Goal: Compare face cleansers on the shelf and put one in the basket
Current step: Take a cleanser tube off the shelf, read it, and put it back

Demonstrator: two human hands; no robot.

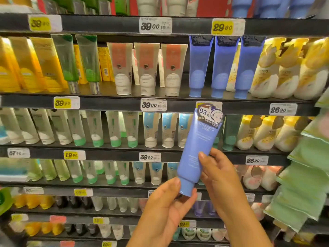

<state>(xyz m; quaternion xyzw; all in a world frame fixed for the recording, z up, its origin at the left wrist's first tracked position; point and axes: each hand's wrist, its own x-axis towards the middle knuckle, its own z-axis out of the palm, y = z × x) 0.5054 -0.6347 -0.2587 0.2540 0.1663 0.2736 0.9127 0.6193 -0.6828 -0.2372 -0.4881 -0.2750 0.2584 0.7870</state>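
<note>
I hold a blue cleanser tube (197, 148) upright in front of the shelves, cap down, with a "93%" sticker at its top. My left hand (165, 211) grips the cap end from below, thumb on the tube's left side. My right hand (219, 173) pinches the tube's lower body from the right. Three matching blue tubes (220, 68) stand on the shelf above, priced 29.80. White tubes with orange labels (147, 68) stand left of them. No basket is in view.
Dark shelves (110, 102) run across the whole view, packed with yellow, green, white and teal tubes and price tags. Yellow-and-white bottles (284, 72) fill the right side. Green packets (306, 175) hang on a rack at the right edge.
</note>
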